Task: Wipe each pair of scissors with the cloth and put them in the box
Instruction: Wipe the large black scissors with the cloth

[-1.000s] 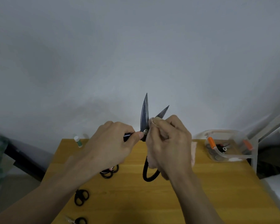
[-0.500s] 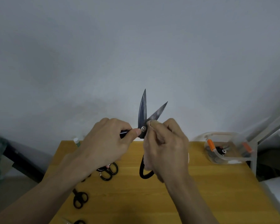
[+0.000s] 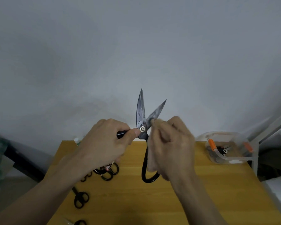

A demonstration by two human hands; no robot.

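Large black-handled scissors [image 3: 140,111] are held up over the table with their blades apart and pointing up. My left hand [image 3: 107,143] grips one handle, thumb by the pivot screw. My right hand [image 3: 170,146] is closed on a pale cloth [image 3: 155,121] pressed against the base of the right blade; most of the cloth is hidden in the fist. The other handle loop hangs below my right hand. A clear plastic box [image 3: 229,149] at the table's far right holds scissors with orange handles.
Several small black scissors [image 3: 80,199] lie on the wooden table [image 3: 201,192] at the left, partly under my left arm. A small white bottle [image 3: 77,140] stands at the far left corner. A grey wall is behind; a white frame stands right of the box.
The cloth in my right hand has slid from the pivot to the base of the right blade. The blades are spread slightly wider. The view has tilted down a little.
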